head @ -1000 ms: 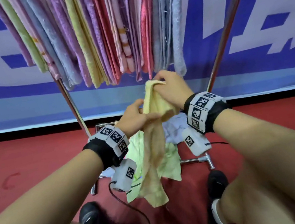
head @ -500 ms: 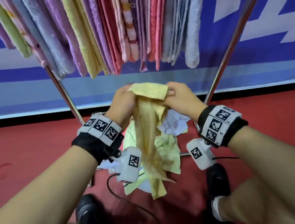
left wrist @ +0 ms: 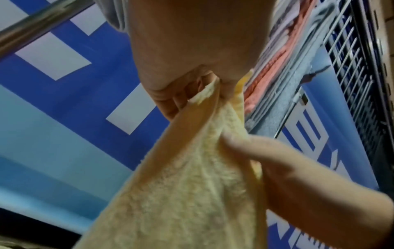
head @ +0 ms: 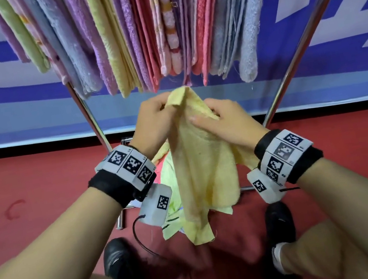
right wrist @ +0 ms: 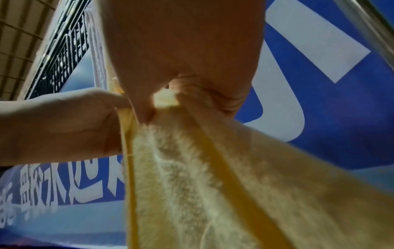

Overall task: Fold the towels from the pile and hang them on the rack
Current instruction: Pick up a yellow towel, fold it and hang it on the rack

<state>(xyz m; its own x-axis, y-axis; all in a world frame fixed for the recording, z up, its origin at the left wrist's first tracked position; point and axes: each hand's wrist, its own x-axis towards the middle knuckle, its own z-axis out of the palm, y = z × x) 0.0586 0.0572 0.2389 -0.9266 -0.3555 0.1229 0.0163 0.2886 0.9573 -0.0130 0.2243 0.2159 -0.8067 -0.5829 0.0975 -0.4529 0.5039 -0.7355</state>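
Between both hands, yellow towel (head: 202,160) is held up by its top edge: corner pinched in left hand (head: 154,122), adjacent edge gripped by right hand (head: 227,123), rest hanging below the wrists. Just above the knuckles, hung towels (head: 134,32) are crowded on rack (head: 305,26). Beneath the hands, pile (head: 168,174) is partly hidden.
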